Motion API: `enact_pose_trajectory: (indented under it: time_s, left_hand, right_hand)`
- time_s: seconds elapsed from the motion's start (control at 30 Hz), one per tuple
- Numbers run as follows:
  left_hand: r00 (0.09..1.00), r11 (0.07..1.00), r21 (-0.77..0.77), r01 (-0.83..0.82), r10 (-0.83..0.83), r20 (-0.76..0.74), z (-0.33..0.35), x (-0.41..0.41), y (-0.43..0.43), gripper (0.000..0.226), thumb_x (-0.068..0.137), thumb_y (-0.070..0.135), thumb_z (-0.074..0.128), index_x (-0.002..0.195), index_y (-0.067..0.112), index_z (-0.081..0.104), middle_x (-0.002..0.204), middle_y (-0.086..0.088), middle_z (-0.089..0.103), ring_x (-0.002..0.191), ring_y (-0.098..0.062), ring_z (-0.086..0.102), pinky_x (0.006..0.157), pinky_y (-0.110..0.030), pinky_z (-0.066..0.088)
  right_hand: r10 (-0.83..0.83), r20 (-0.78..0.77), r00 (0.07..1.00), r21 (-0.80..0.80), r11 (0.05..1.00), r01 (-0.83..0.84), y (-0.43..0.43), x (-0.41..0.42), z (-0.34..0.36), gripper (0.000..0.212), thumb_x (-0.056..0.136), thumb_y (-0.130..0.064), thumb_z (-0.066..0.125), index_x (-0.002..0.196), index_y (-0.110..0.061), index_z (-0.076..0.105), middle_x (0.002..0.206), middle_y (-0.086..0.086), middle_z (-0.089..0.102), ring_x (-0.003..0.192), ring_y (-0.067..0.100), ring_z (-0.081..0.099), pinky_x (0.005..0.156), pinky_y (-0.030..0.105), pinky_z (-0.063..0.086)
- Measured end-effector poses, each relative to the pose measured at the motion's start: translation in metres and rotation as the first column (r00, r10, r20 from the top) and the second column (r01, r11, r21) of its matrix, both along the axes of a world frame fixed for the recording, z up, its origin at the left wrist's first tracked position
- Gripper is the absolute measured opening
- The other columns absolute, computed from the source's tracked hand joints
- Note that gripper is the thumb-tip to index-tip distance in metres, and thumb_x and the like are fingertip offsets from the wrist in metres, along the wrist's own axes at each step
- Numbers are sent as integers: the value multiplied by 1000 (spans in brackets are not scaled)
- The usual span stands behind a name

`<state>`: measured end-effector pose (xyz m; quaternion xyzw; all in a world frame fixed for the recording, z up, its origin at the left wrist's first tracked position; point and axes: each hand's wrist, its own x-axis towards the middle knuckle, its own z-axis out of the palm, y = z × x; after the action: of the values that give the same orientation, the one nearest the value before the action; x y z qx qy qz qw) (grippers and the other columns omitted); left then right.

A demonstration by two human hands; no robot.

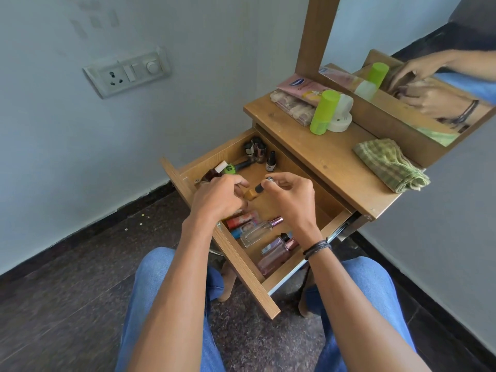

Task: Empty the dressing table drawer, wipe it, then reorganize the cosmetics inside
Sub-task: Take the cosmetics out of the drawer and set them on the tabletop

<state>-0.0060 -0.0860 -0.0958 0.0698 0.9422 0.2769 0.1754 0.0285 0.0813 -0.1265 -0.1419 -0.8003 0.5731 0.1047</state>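
Note:
The wooden drawer (241,260) stands pulled out below the dressing table top (316,151). Over its middle, my right hand (291,200) pinches a small tan bottle with a black cap (253,192) at the cap end, and a small silver item shows at my fingertips. My left hand (218,198) hovers curled just left of that bottle, fingertips close to it. Inside lie a clear perfume bottle (259,232), a pink bottle (277,255), a red tube (241,220), a green nail polish (233,167) and several small dark bottles (257,150) at the far corner.
On the table top lie a green checked cloth (389,165), a lime green bottle (323,112), a white jar (341,120), a pink tube (300,88) and a clear palette case (292,108). A mirror (418,95) rises behind. My knees in blue jeans sit under the drawer.

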Motion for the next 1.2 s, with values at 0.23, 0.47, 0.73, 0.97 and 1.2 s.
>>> enact_pose_trajectory:
  time_s: [0.23,0.47,0.73,0.97,1.2]
  left_hand:
    - [994,998,39,-46,49,-95,1,4,14,31,91,32,73,121,29,66,107,7,73,97,-15,65,68,-28,48]
    - [957,924,338,-181,245,-156,3,9,40,15,93,34,71,108,32,69,101,11,72,95,-12,67,76,-43,59]
    - [933,812,562,-156,309,-187,-2,17,66,30,90,11,73,113,29,73,97,15,73,86,0,68,78,-32,60]
    - [964,935,303,-185,232,-127,-5,6,46,32,94,12,66,119,31,68,111,15,69,86,-11,70,72,-35,62]
    - [997,997,-64,35,-30,78,-20,11,41,56,86,27,79,137,27,58,142,1,56,131,-21,53,103,-41,47]
  right_hand:
    - [-49,-42,998,-111,993,44,2,1,5,13,88,-31,76,98,-22,79,92,-12,74,82,1,66,68,24,57]
    - [-3,-75,997,-117,993,-6,10,0,11,25,87,-39,79,110,-31,75,109,-5,71,94,7,69,83,34,61]
    - [-72,-130,989,-64,996,64,30,-5,27,6,90,-36,76,91,-31,78,97,-6,75,87,13,72,81,47,61]
    - [-75,-236,969,292,946,144,46,-43,51,23,92,-35,73,94,-13,76,106,0,71,85,8,68,78,34,59]
    - [-65,-199,978,401,905,142,49,-79,58,25,95,-34,71,110,-15,74,109,0,69,90,11,61,80,31,49]
